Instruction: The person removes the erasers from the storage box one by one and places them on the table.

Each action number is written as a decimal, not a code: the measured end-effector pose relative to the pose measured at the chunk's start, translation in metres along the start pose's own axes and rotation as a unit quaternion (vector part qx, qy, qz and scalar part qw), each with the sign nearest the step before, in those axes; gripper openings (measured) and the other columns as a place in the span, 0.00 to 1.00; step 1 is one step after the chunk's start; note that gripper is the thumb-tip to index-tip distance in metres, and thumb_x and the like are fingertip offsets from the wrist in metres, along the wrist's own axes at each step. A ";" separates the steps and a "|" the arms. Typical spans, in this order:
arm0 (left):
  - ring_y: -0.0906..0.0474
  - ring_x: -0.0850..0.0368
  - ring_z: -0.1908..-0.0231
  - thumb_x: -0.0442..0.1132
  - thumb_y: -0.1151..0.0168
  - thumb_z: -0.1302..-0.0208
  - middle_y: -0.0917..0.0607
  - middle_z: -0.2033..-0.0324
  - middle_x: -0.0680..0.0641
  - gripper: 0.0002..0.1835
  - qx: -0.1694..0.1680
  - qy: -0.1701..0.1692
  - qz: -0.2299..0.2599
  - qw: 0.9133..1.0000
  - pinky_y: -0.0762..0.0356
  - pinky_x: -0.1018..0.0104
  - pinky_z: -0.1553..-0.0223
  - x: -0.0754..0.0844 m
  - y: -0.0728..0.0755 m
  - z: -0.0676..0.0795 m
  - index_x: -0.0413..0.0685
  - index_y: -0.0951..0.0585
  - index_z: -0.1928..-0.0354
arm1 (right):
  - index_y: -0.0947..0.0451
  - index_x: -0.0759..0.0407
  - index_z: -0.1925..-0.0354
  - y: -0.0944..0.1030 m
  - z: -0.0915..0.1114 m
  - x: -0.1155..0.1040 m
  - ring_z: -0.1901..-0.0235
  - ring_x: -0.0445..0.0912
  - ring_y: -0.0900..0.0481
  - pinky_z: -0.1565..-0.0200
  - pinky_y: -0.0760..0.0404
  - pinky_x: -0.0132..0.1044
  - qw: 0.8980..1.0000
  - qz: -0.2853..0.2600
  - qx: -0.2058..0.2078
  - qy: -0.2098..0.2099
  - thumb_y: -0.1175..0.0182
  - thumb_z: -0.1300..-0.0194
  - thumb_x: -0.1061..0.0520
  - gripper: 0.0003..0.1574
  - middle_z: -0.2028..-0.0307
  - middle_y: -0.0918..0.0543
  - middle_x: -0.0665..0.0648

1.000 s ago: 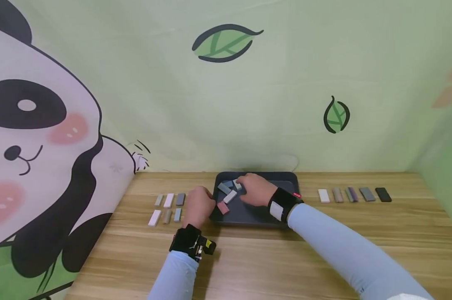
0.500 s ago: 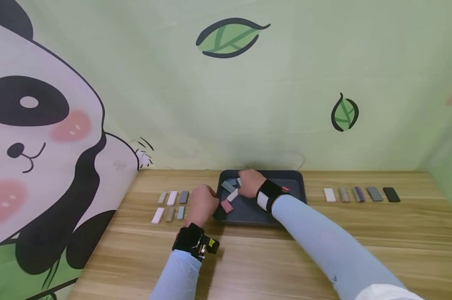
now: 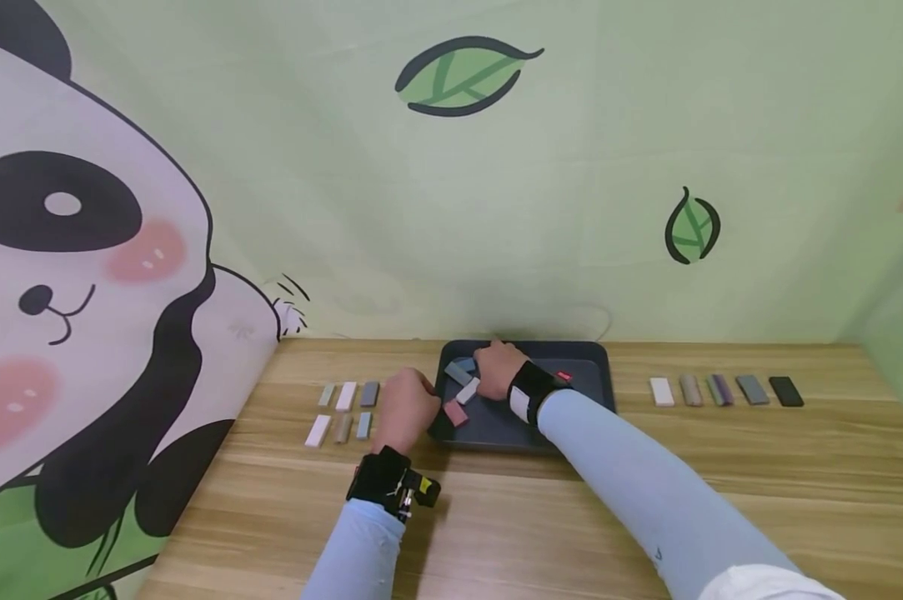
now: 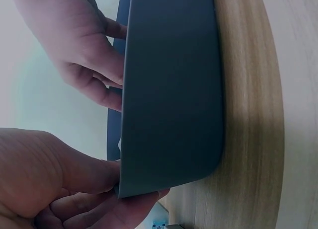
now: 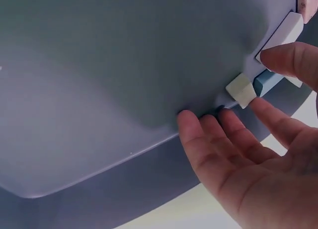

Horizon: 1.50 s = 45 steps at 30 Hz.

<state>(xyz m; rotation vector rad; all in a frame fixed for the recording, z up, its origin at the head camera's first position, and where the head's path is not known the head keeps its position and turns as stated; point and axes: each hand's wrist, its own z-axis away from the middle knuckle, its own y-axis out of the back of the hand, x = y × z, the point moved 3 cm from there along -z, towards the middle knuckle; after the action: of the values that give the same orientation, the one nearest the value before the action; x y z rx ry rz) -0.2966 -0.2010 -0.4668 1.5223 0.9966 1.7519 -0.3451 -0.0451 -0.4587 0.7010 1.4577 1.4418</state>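
Note:
My left hand (image 3: 406, 408) pinches the left rim of a dark grey tray (image 3: 496, 429) between thumb and fingers, near its front corner. Inside the tray is my right hand (image 3: 499, 368), its fingers spread and gently bent. In the right wrist view, the index fingertip touches a small pale block (image 5: 242, 90), and the thumb tip meets the end of a white block (image 5: 283, 35). The thumb and index finger stand apart. A blue-grey block (image 5: 268, 83) lies between them. Left of the right hand are a grey-green block (image 3: 459, 373) and a pink block (image 3: 455, 412).
On the wooden table (image 3: 496, 533) to the left, several small blocks lie in two rows, including a white block (image 3: 318, 431). To the right is a row of several more, ending in a black block (image 3: 785, 391). A printed cloth (image 3: 571, 208) hangs behind.
My right hand has moved left inside the tray, and its fingers now hide the pale block in the head view. My left hand stays at the tray's rim. The head view has shifted slightly.

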 end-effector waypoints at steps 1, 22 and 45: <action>0.25 0.55 0.79 0.34 0.36 0.50 0.19 0.78 0.48 0.03 -0.002 0.001 0.001 1.000 0.30 0.67 0.81 0.001 0.000 0.000 0.45 0.18 0.78 | 0.22 0.60 0.52 0.000 0.001 0.001 0.55 0.55 0.22 0.55 0.23 0.47 1.000 -0.001 0.005 0.004 0.38 0.44 0.53 0.22 0.56 0.20 0.62; 0.24 0.54 0.77 0.32 0.38 0.52 0.18 0.77 0.47 0.02 0.003 -0.013 0.012 1.000 0.29 0.67 0.81 0.008 0.002 -0.001 0.42 0.17 0.76 | 0.20 0.57 0.72 0.002 0.012 0.024 0.69 0.45 0.21 0.63 0.23 0.40 0.999 -0.006 0.010 0.034 0.42 0.44 0.64 0.05 0.71 0.18 0.52; 0.26 0.54 0.79 0.32 0.38 0.51 0.20 0.80 0.47 0.04 -0.004 -0.003 0.016 1.000 0.32 0.67 0.82 0.002 0.000 0.005 0.44 0.19 0.80 | 0.23 0.63 0.66 0.039 0.079 0.097 0.67 0.48 0.25 0.62 0.25 0.41 0.997 -0.063 0.045 0.016 0.38 0.49 0.63 0.09 0.67 0.19 0.57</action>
<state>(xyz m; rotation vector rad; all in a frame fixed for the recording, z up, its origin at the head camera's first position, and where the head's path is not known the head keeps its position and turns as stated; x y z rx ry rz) -0.2917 -0.1986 -0.4650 1.5449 0.9658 1.7702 -0.3210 0.0807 -0.4322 0.6312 1.5708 1.3022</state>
